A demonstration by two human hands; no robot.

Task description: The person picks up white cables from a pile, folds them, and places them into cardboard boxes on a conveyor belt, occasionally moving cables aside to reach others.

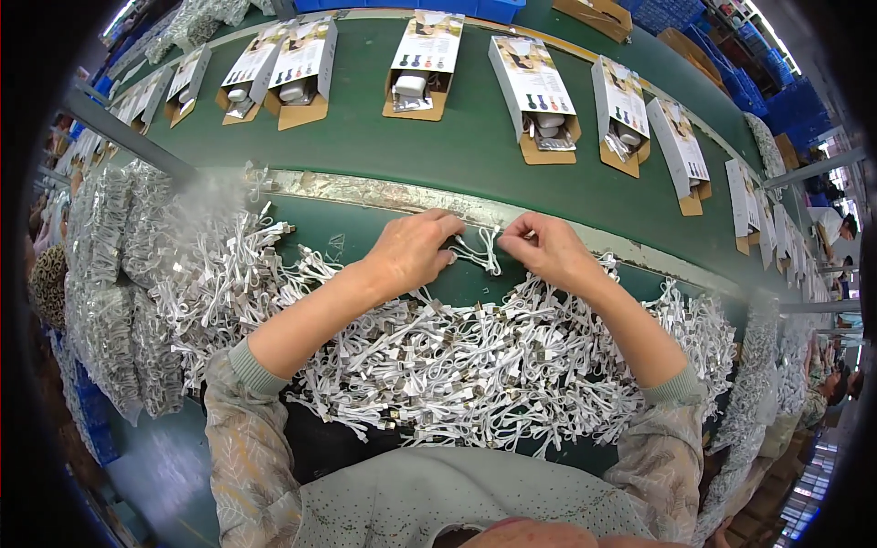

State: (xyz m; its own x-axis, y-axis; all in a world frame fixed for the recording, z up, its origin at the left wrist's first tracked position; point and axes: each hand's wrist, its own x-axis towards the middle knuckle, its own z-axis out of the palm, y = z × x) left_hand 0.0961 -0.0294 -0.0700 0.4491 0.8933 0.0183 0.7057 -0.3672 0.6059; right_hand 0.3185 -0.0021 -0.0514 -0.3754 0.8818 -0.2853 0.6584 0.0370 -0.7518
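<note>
White USB cables [438,365] lie heaped nearest the body on the green surface [352,225]. Just beyond, one looped cable [481,256] spans both hands: the right hand [539,245] pinches its end; the left hand [420,245] curls around the other, its grip unclear. Light tension should probably keep the loops tidy. A scuffed rail [352,188] stands between them and open white cartons [429,41]; blue crates [498,9] lie farther.
</note>
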